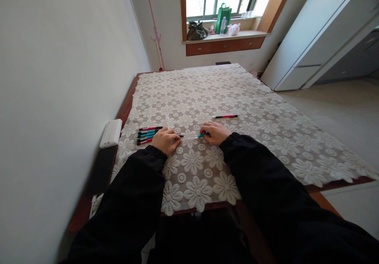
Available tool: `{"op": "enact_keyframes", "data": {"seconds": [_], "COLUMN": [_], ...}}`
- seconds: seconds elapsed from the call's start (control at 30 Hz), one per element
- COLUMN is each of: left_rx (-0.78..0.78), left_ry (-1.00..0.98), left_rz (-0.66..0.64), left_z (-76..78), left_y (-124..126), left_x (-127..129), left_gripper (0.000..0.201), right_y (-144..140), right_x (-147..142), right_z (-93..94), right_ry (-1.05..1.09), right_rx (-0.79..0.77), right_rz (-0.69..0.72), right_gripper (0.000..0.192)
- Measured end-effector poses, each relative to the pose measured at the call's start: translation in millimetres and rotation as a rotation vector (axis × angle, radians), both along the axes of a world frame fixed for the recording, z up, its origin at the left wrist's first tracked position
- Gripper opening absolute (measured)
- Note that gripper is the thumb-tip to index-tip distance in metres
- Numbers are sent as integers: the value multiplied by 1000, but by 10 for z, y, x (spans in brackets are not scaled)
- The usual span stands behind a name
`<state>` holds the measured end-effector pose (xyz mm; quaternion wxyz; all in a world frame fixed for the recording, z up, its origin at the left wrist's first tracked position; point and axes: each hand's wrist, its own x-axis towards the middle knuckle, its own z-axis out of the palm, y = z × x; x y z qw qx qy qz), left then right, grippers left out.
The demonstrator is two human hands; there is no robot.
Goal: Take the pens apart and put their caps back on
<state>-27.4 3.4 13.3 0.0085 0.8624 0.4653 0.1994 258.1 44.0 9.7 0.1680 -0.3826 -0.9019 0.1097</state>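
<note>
1. No container is sitting on the table (296, 137); the pens are lying loose on its lace cloth (207, 86).
2. A bundle of pens (148, 134) is resting near the table's left edge, just beside the left hand (165, 139).
3. The left hand is lying curled on the cloth, fingers bent inward and pinching the dark end of a teal pen (194, 136).
4. The right hand (215, 132) is gripping that pen's teal end, fingers closed around it.
5. A lone red pen (226, 116) is lying farther toward the table's middle, apart from both hands.
6. A white box (111, 133) is sitting at the left edge.
</note>
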Motion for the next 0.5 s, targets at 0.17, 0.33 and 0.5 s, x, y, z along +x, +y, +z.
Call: {"op": "enact_keyframes", "data": {"seconds": [0.17,0.33,0.5], "left_rx": [2,-3,-27], "left_ry": [0,-7,-33], "left_rz": [1,-3,-13], "left_z": [0,-11,-9], "left_y": [-5,5,-7], "left_x": [8,2,32], "left_gripper": [14,14,15], "right_y": [-5,-22,-100], "right_x": [-1,-16,-128], "right_z": [6,27,20], "right_ry": [-11,-23,18], "right_rx": [-7,-17,-16], "right_rz": [13,21,77], "right_gripper": [21,20,19]}}
